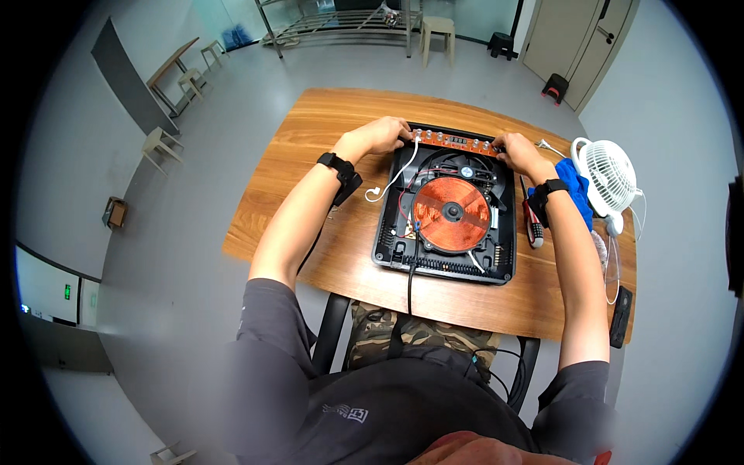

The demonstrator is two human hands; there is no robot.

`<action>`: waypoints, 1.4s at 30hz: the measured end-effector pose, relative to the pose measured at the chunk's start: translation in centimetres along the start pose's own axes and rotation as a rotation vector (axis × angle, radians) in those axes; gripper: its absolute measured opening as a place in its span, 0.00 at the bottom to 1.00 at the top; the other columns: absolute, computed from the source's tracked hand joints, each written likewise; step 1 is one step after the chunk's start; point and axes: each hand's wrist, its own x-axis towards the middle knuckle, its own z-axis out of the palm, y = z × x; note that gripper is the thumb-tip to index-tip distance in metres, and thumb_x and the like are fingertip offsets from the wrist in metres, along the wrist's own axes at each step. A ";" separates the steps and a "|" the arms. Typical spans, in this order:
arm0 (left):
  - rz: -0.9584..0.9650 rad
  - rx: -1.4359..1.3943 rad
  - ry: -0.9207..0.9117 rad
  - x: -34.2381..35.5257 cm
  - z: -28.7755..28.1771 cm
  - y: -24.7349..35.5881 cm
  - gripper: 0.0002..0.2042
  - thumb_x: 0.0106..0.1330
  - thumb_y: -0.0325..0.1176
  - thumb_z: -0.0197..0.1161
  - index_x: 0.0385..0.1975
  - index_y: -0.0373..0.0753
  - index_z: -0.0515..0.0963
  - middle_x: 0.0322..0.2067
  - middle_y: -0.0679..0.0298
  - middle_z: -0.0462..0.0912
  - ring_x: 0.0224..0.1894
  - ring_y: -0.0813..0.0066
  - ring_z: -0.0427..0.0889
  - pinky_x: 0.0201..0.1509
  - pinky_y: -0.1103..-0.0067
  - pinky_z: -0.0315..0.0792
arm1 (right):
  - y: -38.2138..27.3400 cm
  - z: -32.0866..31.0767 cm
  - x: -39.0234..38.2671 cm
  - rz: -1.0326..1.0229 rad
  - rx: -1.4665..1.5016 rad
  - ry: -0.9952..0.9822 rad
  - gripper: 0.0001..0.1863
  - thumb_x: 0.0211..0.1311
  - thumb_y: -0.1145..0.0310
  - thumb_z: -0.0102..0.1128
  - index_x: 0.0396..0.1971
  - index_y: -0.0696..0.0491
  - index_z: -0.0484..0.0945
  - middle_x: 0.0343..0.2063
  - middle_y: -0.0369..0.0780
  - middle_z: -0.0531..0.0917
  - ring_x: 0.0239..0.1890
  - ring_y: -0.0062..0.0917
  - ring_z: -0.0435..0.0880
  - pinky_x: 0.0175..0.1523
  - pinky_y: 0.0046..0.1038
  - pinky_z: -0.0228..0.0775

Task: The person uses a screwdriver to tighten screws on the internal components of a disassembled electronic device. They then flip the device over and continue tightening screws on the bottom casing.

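Note:
An opened induction cooker (387, 240) lies on the wooden table (287, 186), showing a round copper coil (442, 205), black housing and wiring. An orange control board (457, 143) with a small display runs along its far edge. My left hand (381, 136) has its fingers closed on the board's left end, and my right hand (518, 149) has its fingers closed on the right end. A white cable (391, 182) runs from the board onto the tabletop left of the cooker. Dark bands are on both my wrists.
At the table's right are a white fan (608, 174), a blue cloth (575, 182), a red-and-black tool (535, 229) and a black object (621, 318). Behind stand a metal bed frame (337, 25) and stools (438, 31). A door (566, 46) is at the back right.

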 end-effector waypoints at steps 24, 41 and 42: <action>-0.432 -0.105 0.059 -21.9 -1.9 2.0 0.09 0.62 0.27 0.68 0.41 0.35 0.86 0.41 0.52 0.85 0.46 0.53 0.84 0.52 0.67 0.78 | -0.6 -0.1 -0.4 0.062 0.074 0.026 0.18 0.55 0.78 0.70 0.48 0.58 0.84 0.45 0.50 0.87 0.50 0.43 0.85 0.55 0.38 0.77; -0.323 0.016 0.065 -19.5 -0.4 4.2 0.06 0.61 0.28 0.68 0.36 0.36 0.85 0.38 0.56 0.83 0.44 0.52 0.83 0.49 0.64 0.77 | -2.2 -2.4 -1.8 0.113 -0.036 -0.126 0.29 0.63 0.72 0.65 0.65 0.55 0.73 0.55 0.53 0.82 0.59 0.47 0.79 0.64 0.40 0.72; -0.326 0.027 0.061 -19.5 -0.2 4.1 0.06 0.61 0.28 0.68 0.36 0.36 0.85 0.38 0.56 0.83 0.44 0.52 0.82 0.49 0.64 0.77 | -2.5 -2.5 -1.9 0.115 -0.026 -0.119 0.29 0.63 0.71 0.65 0.65 0.56 0.73 0.55 0.54 0.81 0.59 0.47 0.79 0.64 0.40 0.72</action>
